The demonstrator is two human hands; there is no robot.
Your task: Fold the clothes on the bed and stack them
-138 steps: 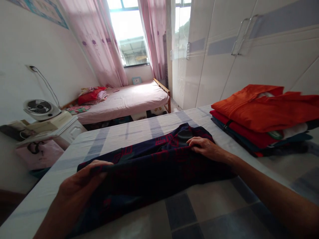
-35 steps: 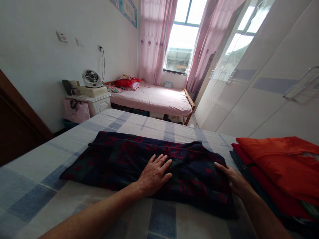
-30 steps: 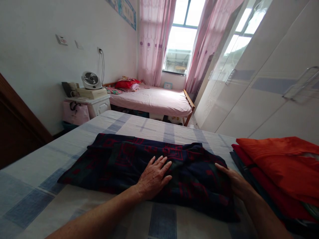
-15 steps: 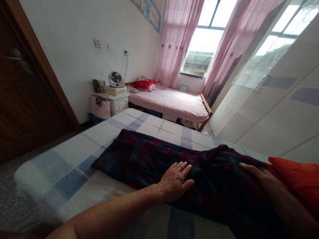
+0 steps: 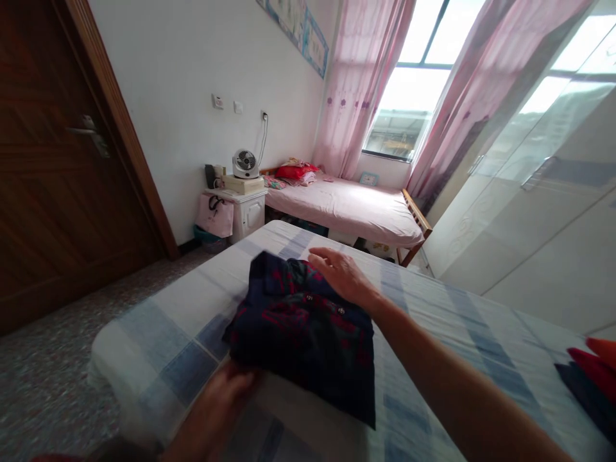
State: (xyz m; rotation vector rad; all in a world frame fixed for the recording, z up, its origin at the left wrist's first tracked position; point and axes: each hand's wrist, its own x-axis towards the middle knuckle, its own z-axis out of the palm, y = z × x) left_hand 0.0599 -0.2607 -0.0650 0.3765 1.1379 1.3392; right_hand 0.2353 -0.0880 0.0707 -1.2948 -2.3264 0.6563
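Bed: the bed (image 5: 418,305) lies under both hands and everything they work on; I expect it to give slightly when I press.
Stack: the stack (image 5: 590,375), orange, red and dark, sits well apart, out to the right of the right hand; only a corner shows.
Shirt: the shirt (image 5: 301,330) lies on the bed between my hands, dark with red patterning, folded into a compact block.
Weight and feel: I judge it light, soft and limp, with no stiffness beyond its layers; nothing fragile, but the layers could slide over one another.
Where to hold: I would slip fingers under the near edge by the left hand and support the far edge by the right, taking all layers together; pinching just the top one would likely pull it open.
Right hand: my right hand (image 5: 341,273) lies over the far edge, fingers loosely extended, unclenched.
Left hand: my left hand (image 5: 228,391) is blurred at the near-left edge; I cannot tell whether it grips cloth.
Buttons: two buttons (image 5: 309,298) face up just on the near side of the right hand; I would avoid tugging there.
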